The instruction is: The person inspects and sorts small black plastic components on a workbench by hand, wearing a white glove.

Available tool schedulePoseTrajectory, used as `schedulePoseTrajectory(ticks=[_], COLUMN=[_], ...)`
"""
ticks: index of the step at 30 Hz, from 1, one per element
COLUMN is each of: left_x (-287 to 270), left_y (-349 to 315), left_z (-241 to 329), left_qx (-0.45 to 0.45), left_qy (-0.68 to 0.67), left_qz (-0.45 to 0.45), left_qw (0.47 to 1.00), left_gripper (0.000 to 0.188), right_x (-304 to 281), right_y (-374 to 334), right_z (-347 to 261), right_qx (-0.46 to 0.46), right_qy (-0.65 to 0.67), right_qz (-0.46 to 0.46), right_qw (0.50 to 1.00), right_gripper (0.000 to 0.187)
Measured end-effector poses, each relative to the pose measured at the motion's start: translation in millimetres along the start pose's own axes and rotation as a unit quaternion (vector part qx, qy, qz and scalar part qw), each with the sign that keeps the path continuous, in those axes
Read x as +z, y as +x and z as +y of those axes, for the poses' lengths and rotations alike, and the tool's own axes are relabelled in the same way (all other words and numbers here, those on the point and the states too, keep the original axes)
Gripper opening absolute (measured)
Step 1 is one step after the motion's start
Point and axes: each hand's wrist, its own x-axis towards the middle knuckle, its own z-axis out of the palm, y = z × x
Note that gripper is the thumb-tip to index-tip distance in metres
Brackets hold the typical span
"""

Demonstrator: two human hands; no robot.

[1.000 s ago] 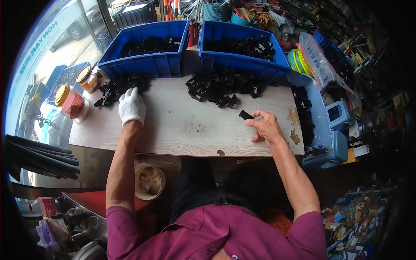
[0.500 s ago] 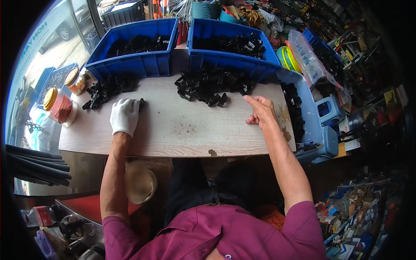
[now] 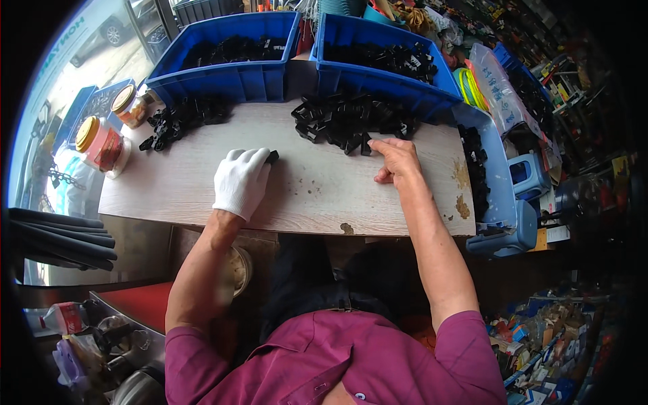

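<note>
A white glove covers my left hand [image 3: 241, 179], which is closed on a small black plastic part [image 3: 273, 156] above the left-middle of the table. Bare, my right hand [image 3: 397, 160] is at the front of the right-hand pile of black plastic parts [image 3: 347, 120]. Its outstretched index finger reaches a single black part [image 3: 365, 144] at the pile's near edge, with the thumb apart from it. A second pile of similar black parts [image 3: 182, 121] lies at the far left of the table.
Blue bins, a left one [image 3: 223, 82] and a right one [image 3: 385, 84], stand behind the piles, holding black parts. Lidded jars [image 3: 101, 143] line the table's left edge. A paler blue bin [image 3: 496, 165] and blue stool [image 3: 516, 229] flank the wooden table [image 3: 317, 209] at right.
My left hand has moved right across the table with the black part. My right hand has come left and up to the edge of the right-hand pile. The view has shifted slightly.
</note>
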Motion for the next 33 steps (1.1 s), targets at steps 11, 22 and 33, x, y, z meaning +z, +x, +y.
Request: schedulePoseTrajectory(ticks=[11, 22, 33], left_x=[0.6, 24.0, 47.9], left_y=[-3.8, -6.8, 23.8], left_z=[1.2, 27.6, 95.7], left_qx=[-0.034, -0.208, -0.374], left_qy=[-0.025, -0.347, -0.709], left_qz=[-0.007, 0.068, -0.026], left_qw=[0.999, 0.912, 0.597], left_gripper=[0.022, 0.026, 0.029], right_x=[11.7, 16.2, 39.5], right_y=[-5.2, -40.4, -52.2], right_z=[-2.4, 16.6, 41.9], right_qx=[0.003, -0.061, -0.117], right_qy=[-0.014, 0.182, 0.183], right_qz=[0.004, -0.107, -0.175], right_qw=[1.000, 0.976, 0.960], right_gripper=[0.043, 0.028, 0.019])
